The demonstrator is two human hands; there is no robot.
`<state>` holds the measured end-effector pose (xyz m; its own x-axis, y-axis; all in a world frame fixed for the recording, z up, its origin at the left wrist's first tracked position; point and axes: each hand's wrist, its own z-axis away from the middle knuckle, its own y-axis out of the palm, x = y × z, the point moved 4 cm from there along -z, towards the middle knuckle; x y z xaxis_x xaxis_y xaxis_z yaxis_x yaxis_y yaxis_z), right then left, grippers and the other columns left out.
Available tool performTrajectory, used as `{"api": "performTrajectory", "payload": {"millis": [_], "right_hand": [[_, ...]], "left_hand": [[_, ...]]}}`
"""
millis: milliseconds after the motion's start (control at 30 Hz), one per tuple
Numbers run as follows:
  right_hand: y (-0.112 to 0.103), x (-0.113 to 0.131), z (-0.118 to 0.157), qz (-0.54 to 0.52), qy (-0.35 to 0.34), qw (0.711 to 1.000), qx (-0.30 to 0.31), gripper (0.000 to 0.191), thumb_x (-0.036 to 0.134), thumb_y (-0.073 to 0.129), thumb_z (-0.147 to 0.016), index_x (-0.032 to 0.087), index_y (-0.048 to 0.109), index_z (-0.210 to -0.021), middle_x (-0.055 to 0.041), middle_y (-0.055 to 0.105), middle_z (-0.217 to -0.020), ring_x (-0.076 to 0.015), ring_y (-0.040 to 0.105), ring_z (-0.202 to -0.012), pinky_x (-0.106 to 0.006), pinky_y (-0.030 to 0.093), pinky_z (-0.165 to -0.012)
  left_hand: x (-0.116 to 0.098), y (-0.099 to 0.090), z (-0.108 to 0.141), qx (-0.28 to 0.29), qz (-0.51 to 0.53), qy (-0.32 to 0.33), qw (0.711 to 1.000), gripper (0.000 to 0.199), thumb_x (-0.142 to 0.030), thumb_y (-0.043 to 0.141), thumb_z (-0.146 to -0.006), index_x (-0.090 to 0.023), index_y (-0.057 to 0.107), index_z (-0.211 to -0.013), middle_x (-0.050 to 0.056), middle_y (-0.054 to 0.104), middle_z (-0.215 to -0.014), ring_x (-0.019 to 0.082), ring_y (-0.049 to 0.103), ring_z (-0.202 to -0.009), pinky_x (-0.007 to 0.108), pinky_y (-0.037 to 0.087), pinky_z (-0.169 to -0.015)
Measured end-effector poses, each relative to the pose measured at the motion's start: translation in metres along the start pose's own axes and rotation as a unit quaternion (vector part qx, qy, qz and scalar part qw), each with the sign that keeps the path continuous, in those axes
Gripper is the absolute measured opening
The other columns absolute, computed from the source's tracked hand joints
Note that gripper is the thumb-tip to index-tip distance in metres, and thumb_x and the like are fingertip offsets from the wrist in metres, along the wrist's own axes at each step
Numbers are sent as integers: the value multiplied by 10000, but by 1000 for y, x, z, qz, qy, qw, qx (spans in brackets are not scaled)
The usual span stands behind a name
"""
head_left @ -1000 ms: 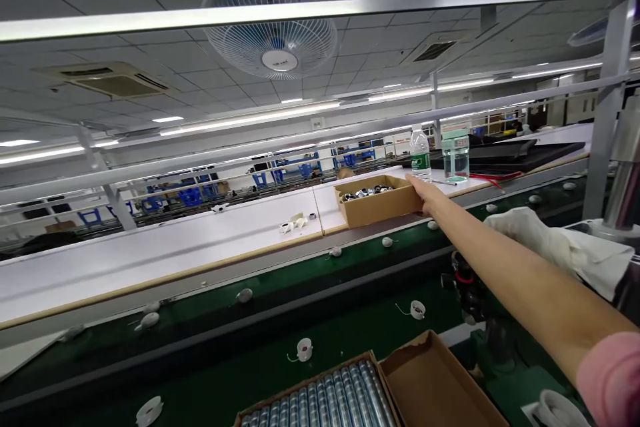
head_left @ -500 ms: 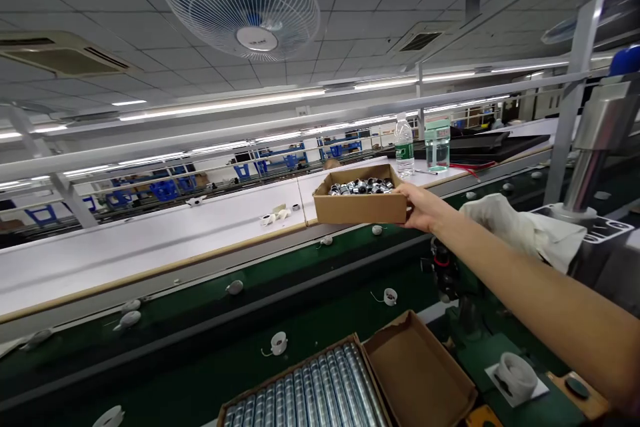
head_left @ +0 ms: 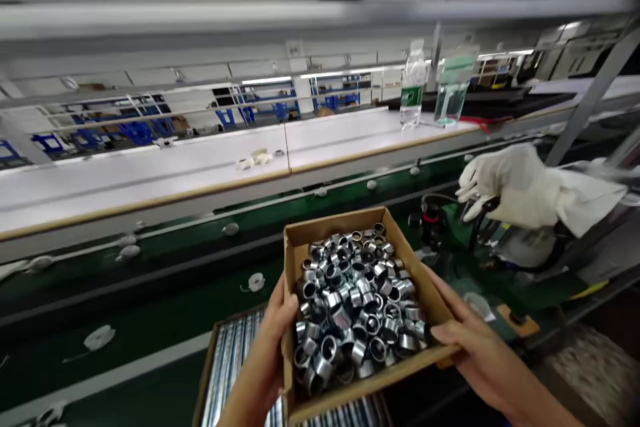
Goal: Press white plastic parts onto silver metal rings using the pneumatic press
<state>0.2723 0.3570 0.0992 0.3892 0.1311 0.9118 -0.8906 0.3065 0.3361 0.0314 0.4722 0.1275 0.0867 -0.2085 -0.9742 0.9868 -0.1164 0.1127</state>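
An open cardboard box (head_left: pixel 289 267) filled with short shiny metal rings (head_left: pixel 357 300) is held tilted toward me. My left hand (head_left: pixel 273 330) grips its left wall, thumb at the rim. On the right wall, my right hand (head_left: pixel 463 340) is closed, its thumb over the near corner. Below the held box lies another carton (head_left: pixel 206 373) with rows of metal tubes or stacked rings (head_left: pixel 230 353), partly hidden by the held box and my left arm.
Green conveyor belts (head_left: pixel 175 320) carry small white round parts (head_left: pixel 257 281). Beyond runs a white shelf (head_left: pixel 200 167) with a water bottle (head_left: pixel 413 87) and a plastic cup (head_left: pixel 454 90). White gloves (head_left: pixel 515 180) rest over equipment at the right. A blurred metal bar (head_left: pixel 200 20) crosses above.
The box of rings has come down and closer from over the shelf's edge. My left hand has come into view and now grips it too. The view has tilted downward.
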Motion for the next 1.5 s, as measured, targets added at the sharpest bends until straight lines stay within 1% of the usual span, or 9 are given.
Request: {"api": "performTrajectory", "payload": {"millis": [100,233,400,600,833,1033,1233,1367,1500], "right_hand": [[4,-55,13,18,55,998,8,770,184,551,-667,351,350,-1391,-8,476,-1374,-250,521,-1164,-388,444,-936],[16,-123,17,55,109,992,42,743,184,525,-691,346,345,-1394,18,419,-1419,-214,436,-1262,-362,361,-1032],[20,-184,13,151,109,980,73,719,169,480,-705,310,354,-1399,25,349,-1458,-190,317,-1346,-368,247,-1113],[24,-201,10,193,82,971,115,639,144,454,-727,262,439,-1355,-6,415,-1416,-172,348,-1328,-375,224,-1127],[24,-201,14,291,57,949,110,501,214,456,-815,254,482,-1314,-35,455,-1392,-187,391,-1305,-420,247,-1118],[18,-178,18,410,-14,906,100,428,299,451,-867,258,486,-1292,-66,497,-1339,-221,503,-1200,-414,423,-1012],[56,-149,9,522,-149,819,184,399,228,390,-897,254,467,-1287,-78,563,-1243,-221,545,-1121,-394,437,-979],[99,-165,-6,589,-181,729,298,523,103,440,-796,201,441,-1310,-94,457,-1366,-246,439,-1229,-417,388,-1021],[119,-176,-19,641,-203,673,309,558,74,509,-710,200,480,-1253,-98,441,-1370,-286,395,-1220,-472,375,-985]], "left_hand": [[72,-35,25,1,73,-134,988,727,-343,590,-726,-295,319,-1399,77,624,-1189,296,624,-995,442,502,-822],[134,-80,48,-62,73,-188,978,651,-290,566,-736,-281,383,-1360,73,603,-1228,264,622,-993,402,490,-832],[168,-115,56,-111,45,-179,976,572,-262,557,-706,-194,502,-1271,75,657,-1124,255,618,-984,388,461,-863],[183,-137,52,-141,-33,-150,978,569,-210,557,-687,-168,531,-1253,72,662,-1119,239,601,-1006,349,435,-878],[198,-137,45,-128,-184,-84,971,347,-297,520,-790,-168,613,-1099,97,644,-1149,249,590,-1027,394,438,-886],[161,-132,60,-129,-380,38,915,458,-332,412,-883,-164,426,-1309,148,461,-1347,266,411,-1234,436,292,-1031],[151,-85,82,20,-534,104,839,374,-369,521,-838,-205,556,-1173,115,567,-1151,278,505,-1058,438,385,-939],[163,-65,81,41,-617,101,779,619,-371,733,-652,-203,546,-1218,151,554,-1130,341,503,-963,516,409,-840],[167,-63,74,61,-645,104,755,534,-287,671,-707,-225,544,-1222,122,559,-1071,298,486,-917,456,430,-803]]}}
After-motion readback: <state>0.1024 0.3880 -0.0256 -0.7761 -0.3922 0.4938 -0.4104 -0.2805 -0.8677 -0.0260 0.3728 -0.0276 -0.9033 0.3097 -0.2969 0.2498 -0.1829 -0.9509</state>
